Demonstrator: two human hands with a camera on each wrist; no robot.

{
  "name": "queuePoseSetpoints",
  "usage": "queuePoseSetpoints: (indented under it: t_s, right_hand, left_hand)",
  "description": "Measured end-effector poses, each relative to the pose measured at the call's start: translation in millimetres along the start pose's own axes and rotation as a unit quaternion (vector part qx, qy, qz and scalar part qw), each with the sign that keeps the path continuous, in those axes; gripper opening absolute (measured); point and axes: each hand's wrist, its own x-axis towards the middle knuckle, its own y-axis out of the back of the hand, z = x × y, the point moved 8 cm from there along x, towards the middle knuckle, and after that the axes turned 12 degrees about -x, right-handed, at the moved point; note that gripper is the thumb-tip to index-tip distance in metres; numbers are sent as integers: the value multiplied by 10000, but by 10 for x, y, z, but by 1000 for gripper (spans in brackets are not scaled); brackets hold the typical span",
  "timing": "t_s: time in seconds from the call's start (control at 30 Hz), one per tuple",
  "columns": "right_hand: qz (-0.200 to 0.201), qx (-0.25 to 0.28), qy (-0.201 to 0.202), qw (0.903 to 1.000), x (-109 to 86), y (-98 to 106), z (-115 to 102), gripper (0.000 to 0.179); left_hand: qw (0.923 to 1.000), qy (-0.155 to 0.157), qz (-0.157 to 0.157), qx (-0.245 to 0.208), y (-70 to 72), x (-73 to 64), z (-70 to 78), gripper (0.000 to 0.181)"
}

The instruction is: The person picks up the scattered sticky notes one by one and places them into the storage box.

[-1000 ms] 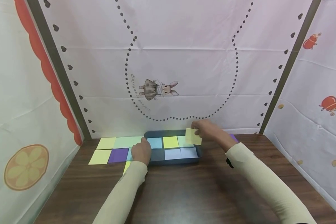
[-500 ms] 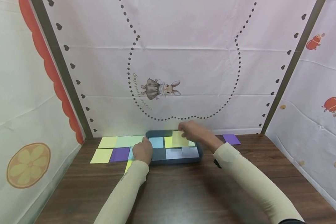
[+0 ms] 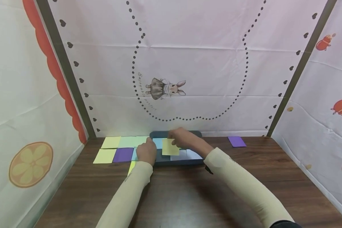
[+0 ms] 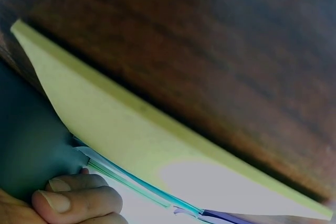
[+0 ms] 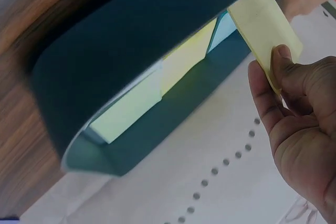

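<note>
Right hand (image 3: 180,138): thumb and fingers brought together on the edge of a thin yellow square, pinching it from its far right
Held square (image 3: 171,148): pale yellow, over the left half of the tray in the head view, its face turned to the near side; whether it touches the tray I cannot tell
Left hand (image 3: 147,152): fingers bent, at the left end of the tray; whether they grip its wall I cannot tell
Tray (image 3: 175,162): dark, long, at the far side of the table, near the cloth
Far row in tray: blue square (image 5: 223,27) at left, bright yellow square (image 5: 189,59) beside it, pale green square (image 5: 128,106) at right
Near row in tray: two whitish squares (image 3: 179,155) toward the right
Left of tray: more squares laid side by side, among them a purple one (image 3: 123,155); a thick yellow pad (image 4: 115,114) lies nearest, partly behind the left wrist
Right of tray: lone purple square (image 3: 237,141), well apart
Surroundings: dark wooden table (image 3: 176,196), printed cloth (image 3: 202,72) at the far side
</note>
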Motion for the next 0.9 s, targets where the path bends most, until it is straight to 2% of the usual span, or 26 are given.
queuePoseSetpoints:
  t_s: [0.17, 0.27, 0.3, 0.37, 0.43, 0.6, 0.73, 0.9]
  right_hand:
    - [-30, 56, 205, 9998, 87, -54, -166, 31]
    - [-96, 9, 302, 9995, 140, -113, -220, 31]
    - [-118, -31, 312, 9994, 157, -135, -226, 31]
    - [-201, -102, 258, 9994, 181, -183, -220, 31]
    - [-255, -190, 214, 9993, 201, -217, -208, 29]
    - [-247, -286, 233, 9990, 243, -258, -199, 27]
    - [-219, -277, 251, 9991, 280, -293, -207, 27]
    - [-198, -340, 164, 9991, 333, -370, -217, 26]
  left_hand:
    - [9999, 57, -75, -116, -5, 36, -45, 22]
    - [9995, 116, -79, -271, -76, 113, -94, 21]
    - [9994, 128, -50, -330, -72, 111, -94, 21]
    - [9988, 191, -259, -360, 8, 49, -45, 22]
    - [9991, 141, -223, -318, -18, 56, -41, 23]
    - [9996, -30, 221, -199, -268, 210, -135, 22]
    - [9992, -69, 359, -150, -376, 277, -177, 22]
    - [9995, 38, 223, -213, -194, 163, -101, 23]
